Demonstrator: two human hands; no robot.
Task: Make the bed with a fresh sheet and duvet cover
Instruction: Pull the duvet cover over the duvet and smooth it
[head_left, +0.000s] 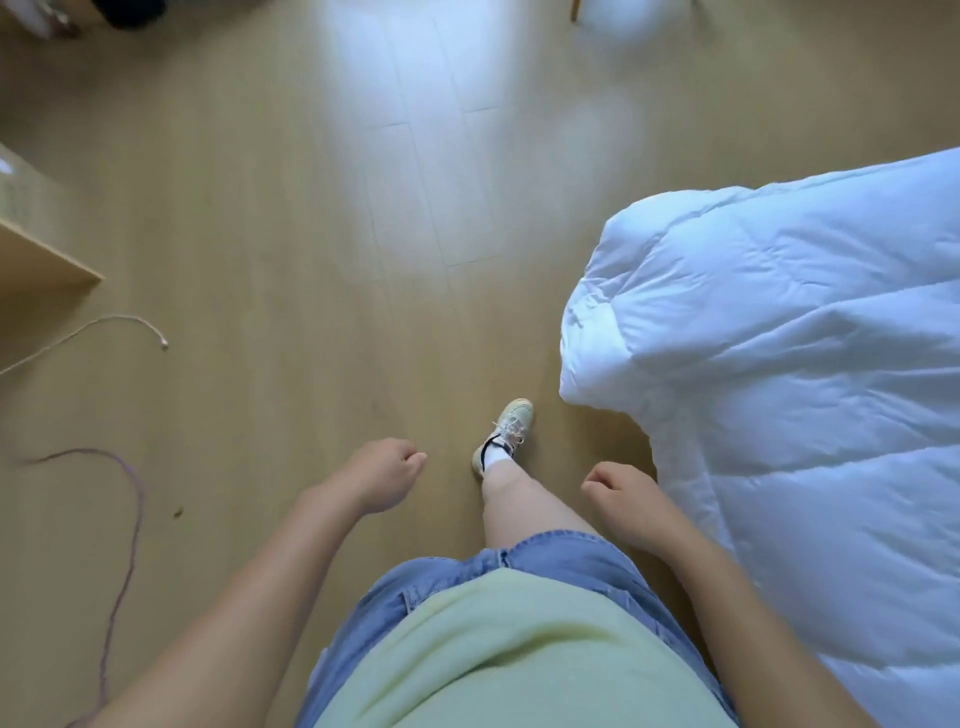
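While the person stands on the wood floor (291, 218), the white duvet (789, 374) lies bunched at the right, hanging toward the floor. The left hand (382, 480) and right hand (623, 496) hang in front of the body, each grip loosely curled and holding nothing. The right hand is just beside the duvet's edge. One shoe (506, 431) steps forward between the hands. Two cables (122, 525) trail at the left

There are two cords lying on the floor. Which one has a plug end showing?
The pale white cord, nearer the wooden furniture, ends in a small connector. The purplish cord, closer to the person's left hand, shows no end, only a loop that trails out of view.
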